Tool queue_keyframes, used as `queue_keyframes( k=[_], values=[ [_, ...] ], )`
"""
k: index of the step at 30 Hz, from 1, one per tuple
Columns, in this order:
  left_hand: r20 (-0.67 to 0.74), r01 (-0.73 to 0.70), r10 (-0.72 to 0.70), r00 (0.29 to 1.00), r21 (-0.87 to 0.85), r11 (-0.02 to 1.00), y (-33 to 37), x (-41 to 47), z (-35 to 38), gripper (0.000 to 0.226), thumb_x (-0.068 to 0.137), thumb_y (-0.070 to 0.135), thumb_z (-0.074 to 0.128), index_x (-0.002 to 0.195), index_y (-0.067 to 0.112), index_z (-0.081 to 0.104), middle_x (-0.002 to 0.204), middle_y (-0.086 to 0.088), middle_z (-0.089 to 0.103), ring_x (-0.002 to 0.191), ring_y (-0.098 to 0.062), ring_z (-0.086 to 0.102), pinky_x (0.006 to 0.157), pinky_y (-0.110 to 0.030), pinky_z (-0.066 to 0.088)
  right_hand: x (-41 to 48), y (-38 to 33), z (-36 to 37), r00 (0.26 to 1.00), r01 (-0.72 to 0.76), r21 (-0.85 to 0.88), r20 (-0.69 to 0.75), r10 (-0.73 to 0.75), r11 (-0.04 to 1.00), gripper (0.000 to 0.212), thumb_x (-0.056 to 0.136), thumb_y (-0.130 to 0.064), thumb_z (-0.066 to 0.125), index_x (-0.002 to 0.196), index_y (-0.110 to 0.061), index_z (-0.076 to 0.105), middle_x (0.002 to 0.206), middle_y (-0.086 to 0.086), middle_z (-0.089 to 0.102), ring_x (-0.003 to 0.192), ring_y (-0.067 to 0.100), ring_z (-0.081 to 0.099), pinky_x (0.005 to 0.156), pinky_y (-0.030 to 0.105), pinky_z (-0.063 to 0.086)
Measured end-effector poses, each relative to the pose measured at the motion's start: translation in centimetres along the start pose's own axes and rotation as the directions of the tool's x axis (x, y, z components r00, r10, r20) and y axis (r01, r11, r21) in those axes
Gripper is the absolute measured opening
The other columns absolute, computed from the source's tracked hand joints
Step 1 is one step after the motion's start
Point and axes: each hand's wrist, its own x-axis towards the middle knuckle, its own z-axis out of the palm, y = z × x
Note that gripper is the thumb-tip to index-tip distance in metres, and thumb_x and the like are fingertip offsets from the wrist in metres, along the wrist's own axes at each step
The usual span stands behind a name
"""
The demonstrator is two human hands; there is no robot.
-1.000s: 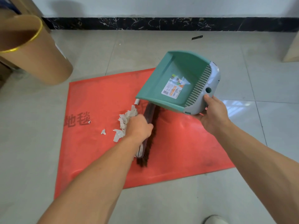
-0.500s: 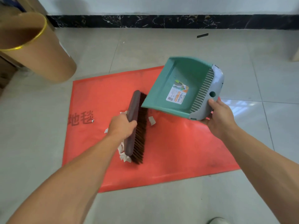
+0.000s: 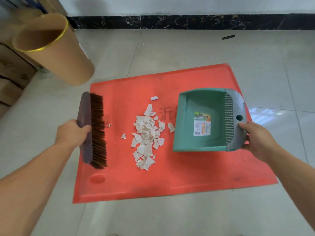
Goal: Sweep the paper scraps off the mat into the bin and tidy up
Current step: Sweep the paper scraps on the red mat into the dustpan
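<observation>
A red mat [image 3: 187,176] lies on the tiled floor. A pile of white paper scraps [image 3: 147,135] sits in its middle, with a few loose bits around it. My left hand [image 3: 73,132] grips a brown brush [image 3: 95,130] at the mat's left edge, bristles facing the pile. My right hand [image 3: 255,138] holds the grey back of a green dustpan [image 3: 202,120], which rests on the mat just right of the scraps with its mouth toward them. A tan bin [image 3: 52,48] with a gold rim stands at the upper left, off the mat.
Cardboard boxes [image 3: 12,77] are stacked behind the bin at the far left. A dark marble skirting [image 3: 187,22] runs along the wall. A small black strip [image 3: 228,37] lies on the floor near the wall.
The brush has moved left, off the scraps, to the mat's left edge, uncovering the pile. The dustpan has come down from the air onto the mat to the right of the pile.
</observation>
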Motion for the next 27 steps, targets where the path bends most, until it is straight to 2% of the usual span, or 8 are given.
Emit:
queue_keyframes(
  k=[5, 9, 13, 16, 18, 23, 27],
  values=[
    [0.095, 0.049, -0.057, 0.994, 0.088, 0.995, 0.1, -2.3, 3.8, 0.040, 0.083, 0.034, 0.064, 0.103, -0.001, 0.063, 0.103, -0.028, 0.066, 0.099, -0.042, 0.061, 0.080, -0.039, 0.048, 0.2, 1.2, -0.8, 0.999, -0.018, -0.153, -0.037, 0.013, 0.988, 0.020, 0.098, -0.018, 0.049, 0.110, -0.014, 0.065, 0.109, 0.010, 0.071, 0.097, 0.031, 0.068, 0.075, 0.051, 0.058],
    [0.124, -0.030, 0.028, 0.992, 0.016, 0.999, 3.9, -4.0, 5.5, 0.035, 0.082, 0.033, 0.061, 0.100, 0.003, 0.062, 0.097, -0.024, 0.067, 0.090, -0.039, 0.063, 0.070, -0.035, 0.047, 0.4, 2.0, 0.0, 0.998, -0.031, -0.146, -0.062, 0.023, 0.989, 0.015, 0.097, -0.017, 0.049, 0.103, -0.015, 0.062, 0.107, 0.010, 0.069, 0.093, 0.028, 0.067, 0.074, 0.052, 0.059],
    [0.184, -0.059, 0.064, 0.981, -0.028, 0.998, 7.0, -5.1, 6.4, 0.031, 0.082, 0.031, 0.059, 0.099, 0.005, 0.059, 0.094, -0.019, 0.065, 0.085, -0.036, 0.062, 0.066, -0.033, 0.047, 0.4, 2.8, 2.2, 0.997, -0.069, -0.134, -0.030, 0.066, 0.989, 0.015, 0.099, -0.018, 0.046, 0.106, -0.018, 0.059, 0.107, 0.007, 0.069, 0.091, 0.025, 0.068, 0.064, 0.043, 0.058],
    [0.177, -0.068, 0.068, 0.982, -0.009, 0.998, 8.0, -5.5, 6.7, 0.024, 0.083, 0.031, 0.058, 0.090, 0.008, 0.056, 0.089, -0.017, 0.064, 0.074, -0.032, 0.056, 0.061, -0.030, 0.041, 0.3, 3.5, 3.5, 0.997, -0.082, -0.140, -0.002, 0.083, 0.987, 0.022, 0.100, -0.019, 0.043, 0.118, -0.015, 0.056, 0.111, 0.008, 0.069, 0.094, 0.025, 0.068, 0.059, 0.041, 0.059],
    [0.174, -0.081, 0.081, 0.981, -0.008, 0.997, 8.5, -5.8, 6.8, 0.025, 0.083, 0.030, 0.058, 0.092, 0.007, 0.057, 0.084, -0.014, 0.061, 0.071, -0.031, 0.054, 0.059, -0.030, 0.040, 0.1, 3.9, 4.2, 0.995, -0.089, -0.148, 0.020, 0.093, 0.985, 0.024, 0.101, -0.019, 0.042, 0.121, -0.012, 0.054, 0.113, 0.010, 0.068, 0.094, 0.026, 0.069, 0.057, 0.042, 0.059],
    [0.165, -0.169, 0.172, 0.971, -0.033, 0.985, 10.7, -6.8, 7.3, 0.027, 0.083, 0.029, 0.058, 0.098, 0.007, 0.059, 0.095, -0.019, 0.065, 0.081, -0.035, 0.059, 0.063, -0.030, 0.041, -0.2, 3.9, 5.7, 0.995, -0.078, -0.198, 0.047, 0.089, 0.977, 0.024, 0.103, -0.020, 0.042, 0.122, -0.011, 0.053, 0.115, 0.013, 0.067, 0.095, 0.030, 0.069, 0.063, 0.050, 0.062],
    [0.175, -0.265, 0.270, 0.947, -0.055, 0.963, 12.9, -8.2, 7.8, 0.030, 0.081, 0.032, 0.057, 0.098, 0.008, 0.059, 0.095, -0.018, 0.066, 0.089, -0.038, 0.061, 0.065, -0.031, 0.041, -0.2, 3.4, 6.6, 0.996, -0.064, -0.235, 0.050, 0.078, 0.970, 0.023, 0.103, -0.022, 0.043, 0.121, -0.012, 0.053, 0.115, 0.012, 0.066, 0.095, 0.029, 0.068, 0.065, 0.051, 0.062]
  ],
)
